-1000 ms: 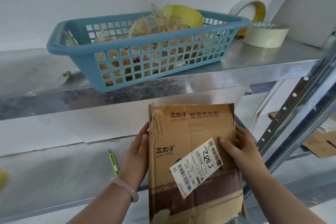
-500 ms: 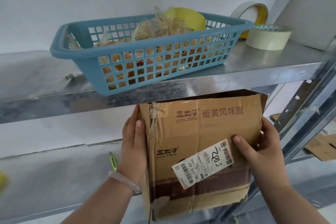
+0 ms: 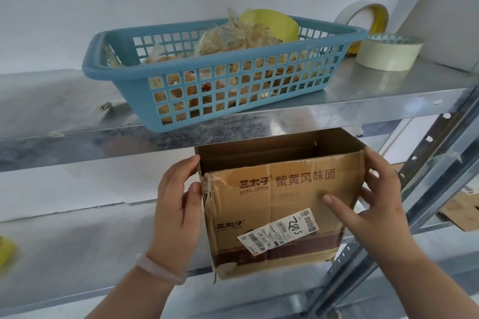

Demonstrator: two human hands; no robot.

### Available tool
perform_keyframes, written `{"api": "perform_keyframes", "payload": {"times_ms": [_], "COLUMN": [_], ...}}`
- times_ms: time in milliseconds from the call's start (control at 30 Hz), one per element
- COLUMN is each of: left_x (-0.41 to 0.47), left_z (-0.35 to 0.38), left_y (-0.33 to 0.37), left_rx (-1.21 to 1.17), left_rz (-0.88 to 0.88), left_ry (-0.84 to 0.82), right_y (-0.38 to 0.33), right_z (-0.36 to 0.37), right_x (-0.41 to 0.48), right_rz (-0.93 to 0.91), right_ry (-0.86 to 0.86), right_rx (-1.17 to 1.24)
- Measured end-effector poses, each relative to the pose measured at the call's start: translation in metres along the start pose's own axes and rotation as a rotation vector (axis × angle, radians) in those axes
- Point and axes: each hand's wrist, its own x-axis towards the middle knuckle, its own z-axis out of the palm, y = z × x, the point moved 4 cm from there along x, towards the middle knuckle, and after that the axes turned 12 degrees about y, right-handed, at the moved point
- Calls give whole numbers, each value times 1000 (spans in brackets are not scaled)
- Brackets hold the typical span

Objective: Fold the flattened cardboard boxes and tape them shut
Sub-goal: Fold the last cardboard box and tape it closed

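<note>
Because the cardboard box (image 3: 280, 204) looks light and floppy at its torn corner, the left hand (image 3: 178, 204) and right hand (image 3: 373, 207) clasp its side walls, holding it just below the upper shelf (image 3: 77, 142).

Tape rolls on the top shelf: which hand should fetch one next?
Right, probably. The rolls sit at the shelf's right end, above the right hand; the left hand can steady the box.
</note>
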Motion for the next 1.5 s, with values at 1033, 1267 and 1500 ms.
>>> {"api": "perform_keyframes", "payload": {"times_ms": [1033,1267,1500], "left_x": [2,-1,1], "left_z": [-18,-15,-16], "left_y": [28,29,22], "left_rx": [178,200,283], "left_rz": [67,113,141], "left_ry": [-322,-471,-515], "right_y": [-9,-1,3], "right_z": [-18,-20,-19], "right_x": [3,-4,-18], "right_rz": [151,136,219], "right_ry": [-158,-241,-314], "right_rx": [-23,66,58]}}
